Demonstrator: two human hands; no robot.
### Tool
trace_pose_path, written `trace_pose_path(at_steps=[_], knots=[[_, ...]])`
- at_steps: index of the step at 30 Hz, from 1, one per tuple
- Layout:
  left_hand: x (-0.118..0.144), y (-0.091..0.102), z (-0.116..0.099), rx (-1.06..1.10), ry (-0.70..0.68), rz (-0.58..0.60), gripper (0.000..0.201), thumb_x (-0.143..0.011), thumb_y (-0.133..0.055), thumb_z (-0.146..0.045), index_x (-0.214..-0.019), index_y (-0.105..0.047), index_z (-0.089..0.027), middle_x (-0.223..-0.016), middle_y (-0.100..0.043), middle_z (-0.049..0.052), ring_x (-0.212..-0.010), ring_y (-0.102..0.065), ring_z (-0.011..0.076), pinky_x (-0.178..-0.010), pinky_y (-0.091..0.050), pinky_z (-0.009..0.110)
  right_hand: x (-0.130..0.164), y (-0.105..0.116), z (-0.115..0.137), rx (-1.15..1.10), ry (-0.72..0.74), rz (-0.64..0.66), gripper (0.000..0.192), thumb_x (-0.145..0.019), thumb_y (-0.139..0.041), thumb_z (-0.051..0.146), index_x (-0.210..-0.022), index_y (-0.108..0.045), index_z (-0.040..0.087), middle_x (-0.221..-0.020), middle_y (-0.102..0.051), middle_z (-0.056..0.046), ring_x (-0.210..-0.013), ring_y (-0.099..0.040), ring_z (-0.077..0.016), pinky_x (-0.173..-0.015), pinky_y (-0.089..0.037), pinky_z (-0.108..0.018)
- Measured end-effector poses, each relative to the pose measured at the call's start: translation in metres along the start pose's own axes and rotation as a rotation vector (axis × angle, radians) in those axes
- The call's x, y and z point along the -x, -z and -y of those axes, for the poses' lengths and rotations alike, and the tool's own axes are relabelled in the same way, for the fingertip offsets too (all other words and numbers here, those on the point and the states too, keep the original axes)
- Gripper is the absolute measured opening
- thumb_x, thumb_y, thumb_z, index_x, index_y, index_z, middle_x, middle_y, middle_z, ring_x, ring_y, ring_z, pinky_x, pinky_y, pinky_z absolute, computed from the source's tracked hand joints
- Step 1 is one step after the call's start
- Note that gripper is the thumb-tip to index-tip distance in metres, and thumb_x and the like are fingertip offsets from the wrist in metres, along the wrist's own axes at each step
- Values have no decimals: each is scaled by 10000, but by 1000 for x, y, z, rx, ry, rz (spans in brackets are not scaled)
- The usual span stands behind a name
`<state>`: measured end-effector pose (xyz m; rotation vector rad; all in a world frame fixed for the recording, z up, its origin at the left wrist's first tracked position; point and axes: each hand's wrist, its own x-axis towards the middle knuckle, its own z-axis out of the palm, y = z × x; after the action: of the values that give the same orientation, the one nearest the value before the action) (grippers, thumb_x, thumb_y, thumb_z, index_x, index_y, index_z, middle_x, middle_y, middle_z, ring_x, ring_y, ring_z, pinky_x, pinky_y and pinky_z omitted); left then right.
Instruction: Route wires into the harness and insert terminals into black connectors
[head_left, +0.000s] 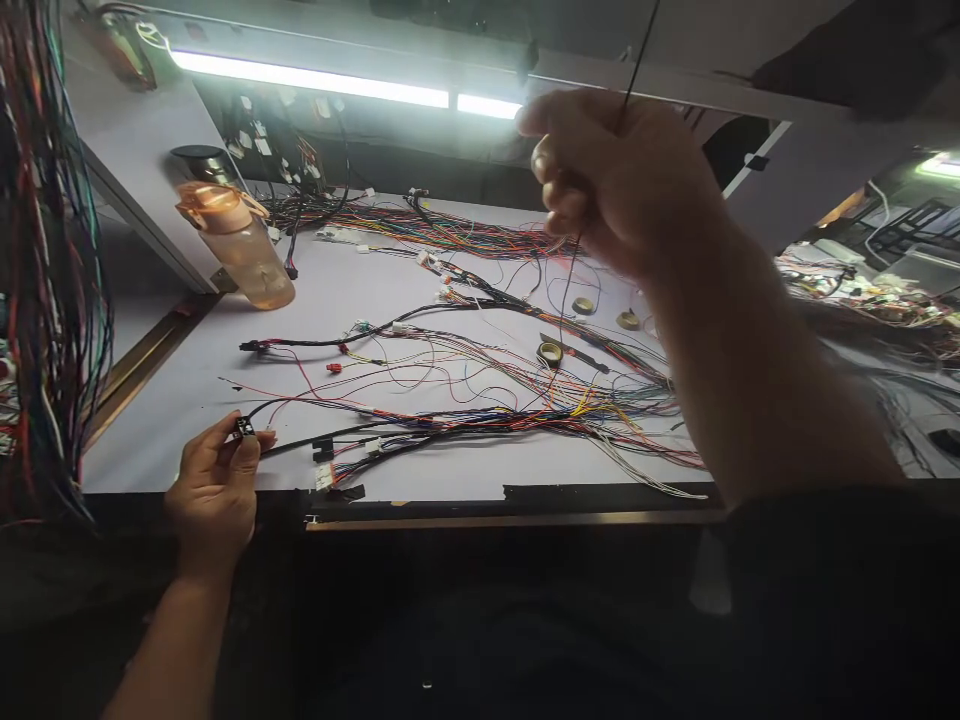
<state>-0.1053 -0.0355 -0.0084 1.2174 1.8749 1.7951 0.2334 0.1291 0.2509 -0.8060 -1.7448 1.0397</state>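
From the head view, I have my left hand (214, 490) at the lower left of the frame, at the near edge of the white worktop (187, 400), its thumb and fingertips pinched together on a small black plastic connector (242, 429). My right hand (615, 180) is raised in the upper centre of the frame, fingers curled closed around a thin black wire (636, 60) that runs up past the top edge and hangs down below the hand towards the worktop. Across the middle of the frame lies a spread-out multicoloured wire harness (510, 405), with black-sleeved branches reaching towards my left hand. Two small yellowish tape rolls (550, 353) sit just beyond it. A translucent orange plastic bottle (236, 245) stands at the upper left, under a bright white strip light (307, 78). Loose coloured wires (45, 250) hang down the left edge.
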Motion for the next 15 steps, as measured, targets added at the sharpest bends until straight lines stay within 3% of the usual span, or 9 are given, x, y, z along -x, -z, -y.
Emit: trace_pose_path(at_steps=[4,7,9,11,15], knots=[[1,2,-3,86,6,1,446,-812,-690,-375,-1217,-612,-207,-1097,-607,65,-872,-684,172,-963,-534,416,19,-27,-4,286,73,111,306,-971,-491,397,-932,-685,164,-559,-400,74,-471,-347,-15,-478,-266,-172],[1,11,-9,87,-53,51,432,-828,-672,-364,-1226,-599,-211,-1110,-598,67,-910,-679,171,-962,-531,400,44,-70,-39,358,-39,452,305,-897,-604,433,-919,-668,135,-680,-531,31,-580,-434,-52,-522,-319,-188],[2,20,-14,78,-82,85,411,-831,-670,-348,-1214,-602,-216,-1167,-572,72,-936,-674,171,-969,-526,389,59,-102,-68,322,-104,581,350,-896,-569,491,-922,-644,151,-736,-566,10,-638,-474,-86,-562,-353,-210],[3,33,-17,59,-88,125,394,-836,-663,-334,-1208,-603,-219,-1212,-553,79,-969,-667,178,-983,-515,382,70,-130,-92,247,-115,589,360,-941,-474,461,-831,-618,150,-699,-533,13,-640,-458,-96,-591,-360,-228],[10,60,-23,-5,-35,213,406,-844,-651,-336,-1229,-591,-220,-1284,-542,99,-1079,-629,207,-1029,-473,373,75,-166,-113,187,-105,531,354,-906,-522,456,-754,-633,156,-628,-512,23,-589,-427,-99,-576,-340,-243]])
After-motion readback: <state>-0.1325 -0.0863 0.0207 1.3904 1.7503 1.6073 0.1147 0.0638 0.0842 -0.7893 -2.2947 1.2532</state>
